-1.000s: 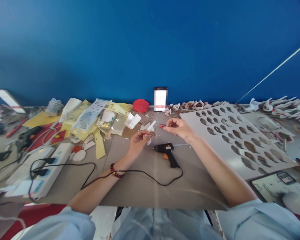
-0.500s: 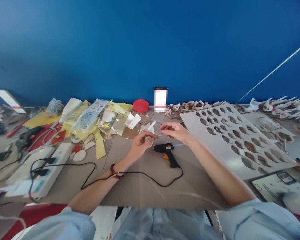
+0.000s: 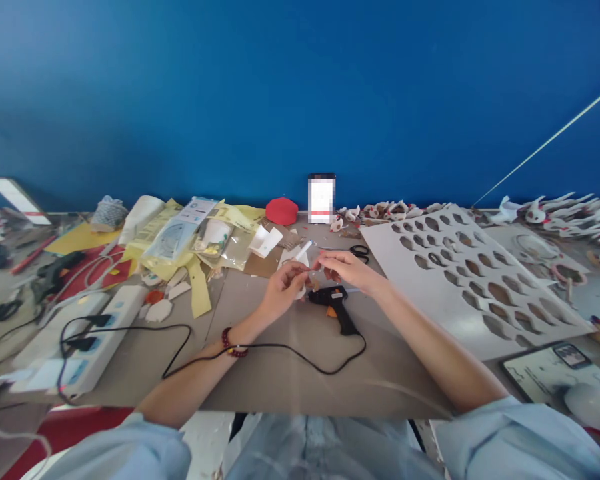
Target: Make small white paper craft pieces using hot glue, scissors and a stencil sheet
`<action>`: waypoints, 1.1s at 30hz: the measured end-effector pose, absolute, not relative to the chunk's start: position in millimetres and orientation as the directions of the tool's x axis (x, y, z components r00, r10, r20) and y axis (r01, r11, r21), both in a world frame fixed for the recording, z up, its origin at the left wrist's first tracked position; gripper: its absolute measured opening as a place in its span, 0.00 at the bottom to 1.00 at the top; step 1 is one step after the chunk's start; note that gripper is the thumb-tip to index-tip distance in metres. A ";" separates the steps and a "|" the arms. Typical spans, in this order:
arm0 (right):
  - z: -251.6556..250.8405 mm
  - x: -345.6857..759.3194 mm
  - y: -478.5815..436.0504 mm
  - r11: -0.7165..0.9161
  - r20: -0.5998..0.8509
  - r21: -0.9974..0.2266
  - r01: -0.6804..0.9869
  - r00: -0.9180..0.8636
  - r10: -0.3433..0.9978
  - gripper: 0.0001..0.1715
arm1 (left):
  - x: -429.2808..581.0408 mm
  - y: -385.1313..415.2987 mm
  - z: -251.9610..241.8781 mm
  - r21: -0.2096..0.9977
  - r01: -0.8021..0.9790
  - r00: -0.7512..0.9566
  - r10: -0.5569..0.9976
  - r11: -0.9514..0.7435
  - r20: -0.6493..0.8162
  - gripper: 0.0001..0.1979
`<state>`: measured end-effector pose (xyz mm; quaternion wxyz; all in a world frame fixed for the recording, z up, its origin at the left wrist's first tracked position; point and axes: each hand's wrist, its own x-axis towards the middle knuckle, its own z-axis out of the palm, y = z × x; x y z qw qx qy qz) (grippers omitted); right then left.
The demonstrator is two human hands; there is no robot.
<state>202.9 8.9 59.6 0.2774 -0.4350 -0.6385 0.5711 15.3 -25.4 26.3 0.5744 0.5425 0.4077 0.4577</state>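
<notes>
Pale, perhaps papery piece [image 3: 301, 292], left hand [image 3: 281, 291]

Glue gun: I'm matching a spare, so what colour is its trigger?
The glue gun's trigger is orange; the head view shows it best.

Your left forearm [image 3: 205, 370] and right forearm [image 3: 440, 343] angle forward and inward; your left hand [image 3: 285, 285] curls in a pinch, your right hand [image 3: 349, 271] just beside it, fingers bent.
</notes>
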 end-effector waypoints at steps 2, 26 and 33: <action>60.7 201.7 7.6 -0.025 -0.139 -0.971 0.239 -0.476 0.868 0.20 | 15.0 -25.8 26.9 0.997 -0.071 0.224 0.975 0.008 0.008 0.16; 60.6 199.8 3.9 0.001 -0.145 -0.956 0.292 -0.477 0.867 0.22 | 14.1 -30.1 30.6 0.993 0.050 0.079 0.992 -0.105 0.101 0.09; 65.9 206.1 8.7 -0.075 -0.123 -0.989 0.130 -0.412 0.903 0.20 | 13.3 -26.5 29.8 0.998 0.019 0.045 0.997 -0.064 0.063 0.11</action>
